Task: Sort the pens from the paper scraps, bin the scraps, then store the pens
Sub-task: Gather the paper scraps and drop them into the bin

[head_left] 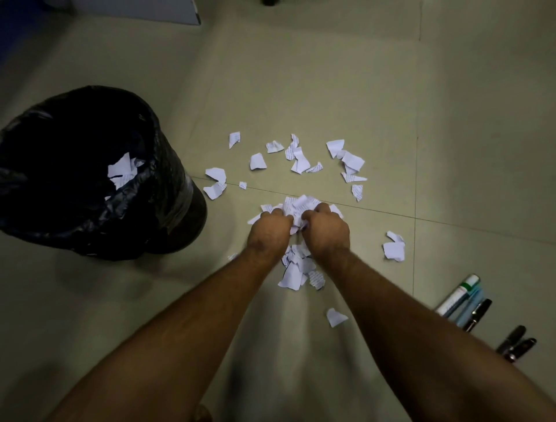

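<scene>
Torn white paper scraps [301, 159] lie scattered over the tiled floor. My left hand [269, 232] and my right hand [325, 230] are side by side, both curled round a bunch of scraps [299, 204] at the middle of the mess. More scraps [298, 268] lie between my wrists, and single pieces sit to the right [394, 247] and nearer me [335, 317]. Several pens and markers [469, 304] lie together on the floor at the right, apart from the paper. The bin [168, 192], lined with a black bag, stands at the left with some scraps [122, 170] inside.
The floor is pale tile with grout lines [415, 217] crossing near the scraps. A white board or panel edge [180, 15] shows at the top left, with a dark object [272, 2] at the top edge.
</scene>
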